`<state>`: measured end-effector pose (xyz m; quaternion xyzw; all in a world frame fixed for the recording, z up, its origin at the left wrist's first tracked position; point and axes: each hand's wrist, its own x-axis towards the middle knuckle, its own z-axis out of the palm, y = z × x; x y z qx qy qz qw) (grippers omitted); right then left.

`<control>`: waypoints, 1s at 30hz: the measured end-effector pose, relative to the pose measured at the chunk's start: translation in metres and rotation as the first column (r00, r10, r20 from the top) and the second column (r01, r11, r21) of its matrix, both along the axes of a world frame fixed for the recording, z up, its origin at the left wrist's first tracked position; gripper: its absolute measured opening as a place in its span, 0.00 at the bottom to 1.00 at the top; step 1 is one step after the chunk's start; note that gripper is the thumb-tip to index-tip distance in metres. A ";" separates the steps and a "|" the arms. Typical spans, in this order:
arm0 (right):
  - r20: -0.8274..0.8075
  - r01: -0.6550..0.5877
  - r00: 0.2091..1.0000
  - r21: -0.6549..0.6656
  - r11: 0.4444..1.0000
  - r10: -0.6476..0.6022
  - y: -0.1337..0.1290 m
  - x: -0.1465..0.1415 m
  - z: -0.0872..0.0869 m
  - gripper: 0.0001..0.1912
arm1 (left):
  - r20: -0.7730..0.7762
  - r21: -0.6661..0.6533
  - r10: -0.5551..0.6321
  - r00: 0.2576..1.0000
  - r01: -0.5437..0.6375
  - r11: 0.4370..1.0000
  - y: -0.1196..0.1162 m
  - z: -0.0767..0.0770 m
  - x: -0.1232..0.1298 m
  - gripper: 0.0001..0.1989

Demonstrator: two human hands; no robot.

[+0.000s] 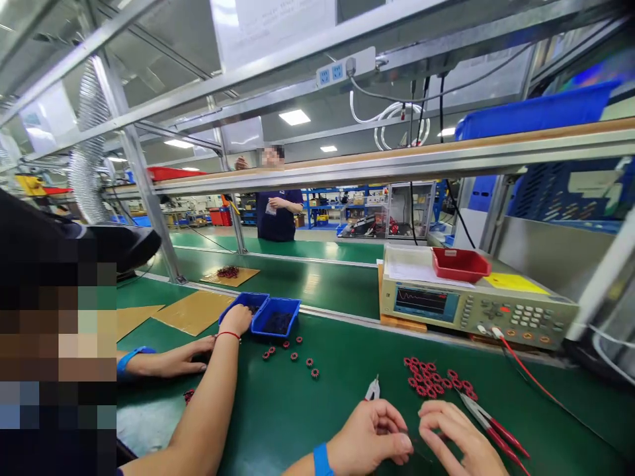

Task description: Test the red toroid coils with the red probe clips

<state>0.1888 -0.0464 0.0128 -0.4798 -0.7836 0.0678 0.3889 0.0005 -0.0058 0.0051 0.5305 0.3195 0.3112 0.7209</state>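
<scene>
My left hand (372,433), a blue band at its wrist, is closed low in the frame, thumb and fingers curled together. Whatever it may hold is too small to make out. Just to its right, my right hand (459,436) has bent fingers spread apart, and nothing plain shows in them. Behind my left hand the metal jaws of a hand tool (373,389) stick up, its handles hidden. Red-handled pliers (496,423) lie partly behind my right hand. Beyond them, several small red ring-shaped coils (429,379) form a cluster on the green bench top.
A co-worker's hand (237,319) reaches into a left blue bin (255,297); a right blue bin (296,311) holds dark pieces. Scattered ring coils (309,363) lie nearby. A bench meter (471,304) with a red lead (536,380) stands behind, bearing a red tray (461,266).
</scene>
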 end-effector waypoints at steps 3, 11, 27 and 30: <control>-0.085 0.033 0.996 -0.078 0.996 -0.040 -0.006 -0.006 0.008 0.14 | 0.020 0.034 0.022 1.000 -0.023 0.999 -0.002 0.004 -0.001 0.28; -0.113 0.012 0.993 -0.264 0.964 -0.044 -0.012 -0.010 0.015 0.07 | 0.003 0.102 0.008 1.000 -0.008 0.995 -0.002 0.011 -0.003 0.22; -0.310 0.062 0.945 -0.144 0.988 -0.104 -0.005 -0.005 0.009 0.11 | 0.046 -0.036 -0.067 0.997 0.069 0.997 -0.004 0.017 -0.005 0.24; -0.389 0.067 0.909 -0.210 0.975 -0.146 -0.004 -0.003 0.011 0.12 | 0.113 -0.135 -0.035 0.993 0.050 0.990 -0.003 0.018 -0.007 0.23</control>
